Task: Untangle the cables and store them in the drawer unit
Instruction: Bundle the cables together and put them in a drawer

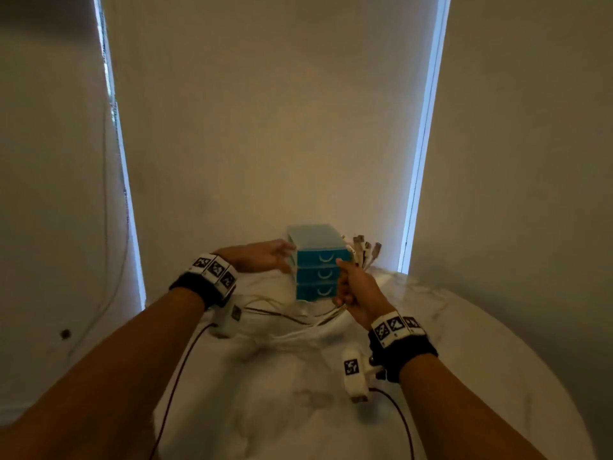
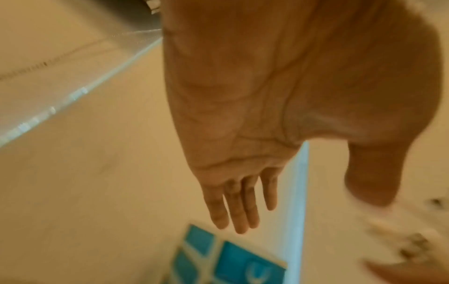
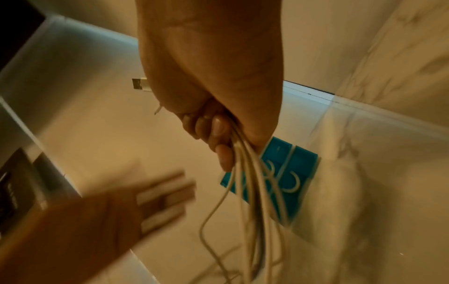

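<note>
A small blue drawer unit [image 1: 316,263] with three shut drawers stands at the far edge of the white marble table [image 1: 464,343]. My right hand [image 1: 355,288] grips a bundle of white cables [image 3: 252,192] just right of the unit; their plug ends [image 1: 363,250] fan out above my fist and the loose lengths trail over the table [image 1: 298,318]. My left hand [image 1: 265,257] is open with straight fingers [image 2: 233,207], reaching to the unit's left side. Whether it touches the unit is unclear. The drawer unit [image 2: 243,263] shows blurred beyond my fingertips in the left wrist view.
A beige blind [image 1: 282,127] hangs close behind the unit, with bright window gaps on both sides. The table's round edge curves away at the right. Thin dark camera leads [image 1: 179,370] run from my wrists toward me.
</note>
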`<action>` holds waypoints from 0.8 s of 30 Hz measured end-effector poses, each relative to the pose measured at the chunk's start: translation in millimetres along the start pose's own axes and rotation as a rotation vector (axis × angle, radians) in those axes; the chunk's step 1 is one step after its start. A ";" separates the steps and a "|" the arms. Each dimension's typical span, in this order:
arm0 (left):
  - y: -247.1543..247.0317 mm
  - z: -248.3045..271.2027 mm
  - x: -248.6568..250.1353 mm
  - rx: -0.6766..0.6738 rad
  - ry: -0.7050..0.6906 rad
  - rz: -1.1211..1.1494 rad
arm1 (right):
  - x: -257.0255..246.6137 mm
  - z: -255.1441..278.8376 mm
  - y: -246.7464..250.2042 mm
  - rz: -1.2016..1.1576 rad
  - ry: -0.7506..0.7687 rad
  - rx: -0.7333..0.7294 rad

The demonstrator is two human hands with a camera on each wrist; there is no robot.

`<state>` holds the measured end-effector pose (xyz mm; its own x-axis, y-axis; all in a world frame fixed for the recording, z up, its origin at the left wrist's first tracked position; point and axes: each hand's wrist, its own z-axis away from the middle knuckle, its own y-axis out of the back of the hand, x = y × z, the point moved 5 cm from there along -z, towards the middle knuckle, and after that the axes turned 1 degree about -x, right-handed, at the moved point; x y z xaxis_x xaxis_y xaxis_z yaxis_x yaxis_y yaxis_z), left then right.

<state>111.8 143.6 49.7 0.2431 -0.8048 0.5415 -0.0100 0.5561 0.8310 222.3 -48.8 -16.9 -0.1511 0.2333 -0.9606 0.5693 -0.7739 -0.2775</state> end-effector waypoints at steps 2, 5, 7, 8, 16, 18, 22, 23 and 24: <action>-6.2 9.6 58.6 0.076 -0.147 0.134 | 10.5 4.6 -9.6 0.032 -0.008 0.000; -28.1 8.9 112.2 0.125 -0.250 0.139 | 17.5 10.3 -23.6 0.141 0.040 -0.036; -39.7 -2.1 128.8 0.175 -0.287 0.257 | 21.0 13.6 -24.2 0.235 0.036 -0.032; -44.8 -6.1 131.9 0.192 -0.307 0.330 | 22.3 14.9 -21.0 0.253 0.030 -0.021; -89.1 -40.3 143.0 0.056 -0.369 0.084 | 30.2 24.1 18.0 0.072 -0.017 0.057; -98.1 -44.4 149.3 -0.058 -0.341 0.121 | 31.9 29.4 27.6 -0.009 -0.025 0.057; -100.9 -49.2 145.0 0.064 -0.242 0.634 | 27.9 34.6 43.7 -0.159 0.018 0.046; -105.9 -52.2 138.2 0.107 -0.193 0.713 | 27.5 33.7 47.7 -0.207 0.038 0.046; -113.9 -52.5 132.2 0.121 -0.137 0.740 | 26.0 34.8 51.0 -0.241 0.067 0.043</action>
<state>195.9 -15.3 20.0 0.0086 -0.2542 0.9671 -0.2319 0.9403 0.2492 219.3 -102.7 -56.6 -0.2236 0.4516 -0.8637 0.4883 -0.7150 -0.5003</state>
